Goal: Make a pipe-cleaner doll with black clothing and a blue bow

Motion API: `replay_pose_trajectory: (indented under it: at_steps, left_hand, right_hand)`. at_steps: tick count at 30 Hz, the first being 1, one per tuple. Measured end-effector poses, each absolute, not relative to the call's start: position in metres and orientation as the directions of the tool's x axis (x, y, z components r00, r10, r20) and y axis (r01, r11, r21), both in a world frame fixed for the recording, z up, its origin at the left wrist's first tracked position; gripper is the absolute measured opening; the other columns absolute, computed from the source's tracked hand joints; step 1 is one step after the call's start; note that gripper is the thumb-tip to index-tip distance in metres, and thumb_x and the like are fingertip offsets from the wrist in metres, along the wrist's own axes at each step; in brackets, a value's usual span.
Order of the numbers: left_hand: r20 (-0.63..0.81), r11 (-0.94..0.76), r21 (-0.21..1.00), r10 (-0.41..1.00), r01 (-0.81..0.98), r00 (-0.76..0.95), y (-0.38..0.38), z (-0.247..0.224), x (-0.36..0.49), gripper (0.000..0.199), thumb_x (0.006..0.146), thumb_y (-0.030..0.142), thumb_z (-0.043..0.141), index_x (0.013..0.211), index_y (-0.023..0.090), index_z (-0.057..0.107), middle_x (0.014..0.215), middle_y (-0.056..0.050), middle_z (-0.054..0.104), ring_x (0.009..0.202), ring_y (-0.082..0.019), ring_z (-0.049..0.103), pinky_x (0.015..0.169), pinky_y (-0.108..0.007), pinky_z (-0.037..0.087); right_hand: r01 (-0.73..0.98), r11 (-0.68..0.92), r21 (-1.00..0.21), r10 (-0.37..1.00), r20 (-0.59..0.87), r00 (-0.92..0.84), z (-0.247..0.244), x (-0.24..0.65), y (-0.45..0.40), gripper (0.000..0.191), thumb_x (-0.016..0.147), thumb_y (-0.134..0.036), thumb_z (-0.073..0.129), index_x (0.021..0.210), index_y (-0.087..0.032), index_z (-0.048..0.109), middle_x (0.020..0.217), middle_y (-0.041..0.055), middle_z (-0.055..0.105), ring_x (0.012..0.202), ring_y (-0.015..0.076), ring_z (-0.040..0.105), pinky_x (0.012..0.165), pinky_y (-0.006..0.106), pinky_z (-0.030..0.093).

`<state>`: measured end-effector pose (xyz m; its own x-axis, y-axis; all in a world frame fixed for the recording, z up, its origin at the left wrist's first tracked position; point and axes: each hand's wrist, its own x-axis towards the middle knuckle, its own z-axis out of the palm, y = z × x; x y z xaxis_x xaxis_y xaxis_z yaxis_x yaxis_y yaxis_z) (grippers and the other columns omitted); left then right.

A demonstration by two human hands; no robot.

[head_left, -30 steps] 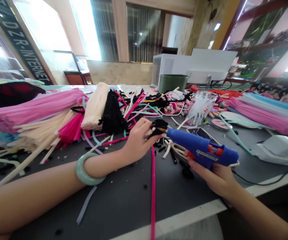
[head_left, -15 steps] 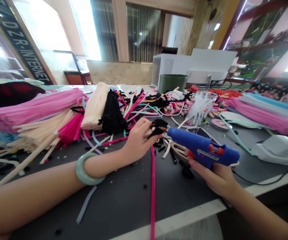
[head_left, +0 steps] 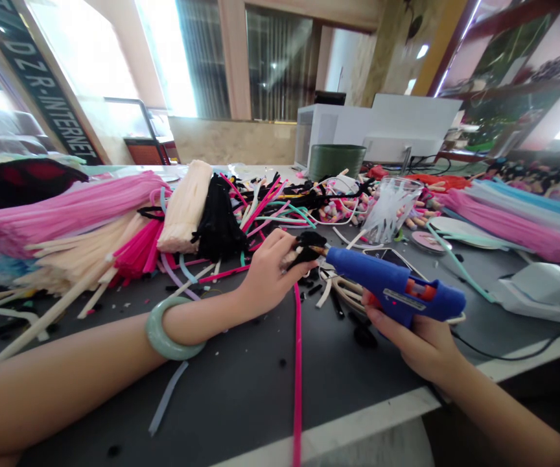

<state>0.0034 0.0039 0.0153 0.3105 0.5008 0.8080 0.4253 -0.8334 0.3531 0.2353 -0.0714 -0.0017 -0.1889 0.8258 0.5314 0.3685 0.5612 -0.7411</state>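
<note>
Between the fingers of my left hand (head_left: 269, 272) is a small black and cream fuzzy piece (head_left: 311, 240), partly covered by the fingers. My right hand (head_left: 419, 340) is wrapped around the handle of a blue hot glue gun (head_left: 372, 272). The gun points left, and its nozzle reaches the black part of the fuzzy piece; whether it touches, I cannot tell. A bright pink pipe cleaner (head_left: 298, 363) runs from below the left hand down to the table's front edge. A pale green bangle (head_left: 173, 329) circles my left wrist.
Pink pipe cleaners (head_left: 66, 207), a cream bundle (head_left: 187, 207) and a black bundle (head_left: 219, 224) lie at left. A clear cup of glue sticks (head_left: 391, 207) stands behind the gun. At right are a white power adapter (head_left: 540, 288) and a black cord (head_left: 508, 357). Scraps dot the grey tabletop (head_left: 231, 395).
</note>
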Motion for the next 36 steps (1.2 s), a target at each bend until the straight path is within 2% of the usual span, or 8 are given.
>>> replay_pose_trajectory:
  at_steps: [12,20,36]
  left_hand:
    - [0.8,-0.832,0.389,0.518,0.396,0.304,0.0036,0.0146,0.0035,0.025,0.084,0.03,0.063,0.073,0.019,0.044,0.072,0.001,0.042,0.071,-0.014,0.045,0.062,-0.027,0.035]
    - [0.79,-0.818,0.404,0.538,0.411,0.294,0.0044,0.0134,0.0034,0.023,0.084,0.032,0.062,0.075,0.018,0.046,0.077,0.0,0.045,0.071,-0.014,0.044,0.063,-0.027,0.035]
    - [0.785,-0.813,0.395,0.54,0.427,0.303,0.0039,0.0153,0.0033,0.019,0.085,0.031,0.061,0.076,0.018,0.049,0.074,0.0,0.043,0.072,-0.014,0.044,0.065,-0.026,0.038]
  right_hand:
    - [0.402,0.572,-0.715,0.816,0.545,-0.193,0.0022,0.2353,-0.0719,0.006,0.082,-0.025,0.062,0.086,-0.023,0.065,0.074,0.001,0.067,0.064,0.0165,0.064,0.06,0.024,0.053]
    - [0.411,0.542,-0.733,0.838,0.509,-0.198,0.0051,0.2346,-0.0718,0.008,0.083,-0.029,0.058,0.083,-0.022,0.063,0.072,0.0026,0.064,0.063,0.0176,0.062,0.059,0.025,0.052]
    - [0.412,0.544,-0.731,0.835,0.519,-0.181,0.0043,0.2355,-0.0705,0.01,0.082,-0.03,0.06,0.079,-0.022,0.064,0.069,0.0027,0.065,0.061,0.0173,0.061,0.058,0.026,0.053]
